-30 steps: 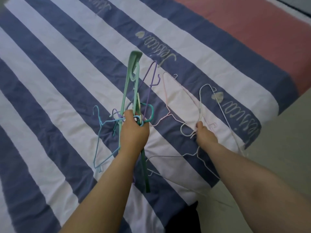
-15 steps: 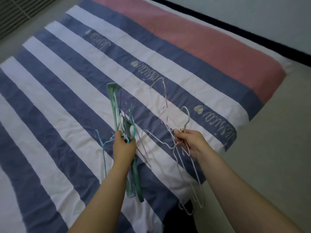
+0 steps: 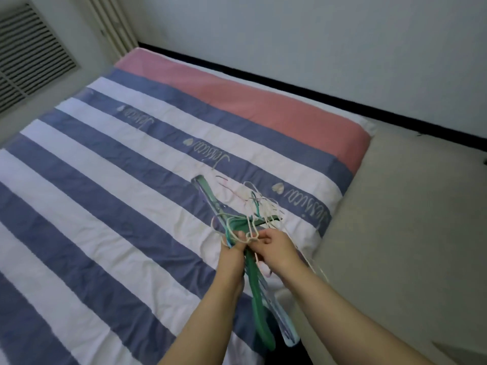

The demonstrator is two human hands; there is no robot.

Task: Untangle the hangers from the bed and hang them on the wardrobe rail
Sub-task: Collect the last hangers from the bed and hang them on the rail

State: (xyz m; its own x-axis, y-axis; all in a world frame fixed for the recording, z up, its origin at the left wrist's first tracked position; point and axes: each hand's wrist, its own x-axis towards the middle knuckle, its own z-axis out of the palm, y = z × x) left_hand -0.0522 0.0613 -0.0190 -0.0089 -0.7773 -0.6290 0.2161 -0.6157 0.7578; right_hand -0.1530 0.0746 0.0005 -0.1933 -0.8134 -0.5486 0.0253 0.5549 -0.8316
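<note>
I've got both hands on the hangers [image 3: 238, 225], bundled above the bed [image 3: 110, 164] near its right edge. My left hand [image 3: 233, 246] grips the bunch at the hooks; my right hand [image 3: 276, 248] pinches thin wire ones just beside it.

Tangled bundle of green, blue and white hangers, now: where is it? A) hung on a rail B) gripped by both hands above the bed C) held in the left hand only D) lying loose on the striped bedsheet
B: the left hand and right hand both grip the tangled bundle of green, blue and white hangers, lifted above the striped bedsheet.
</note>
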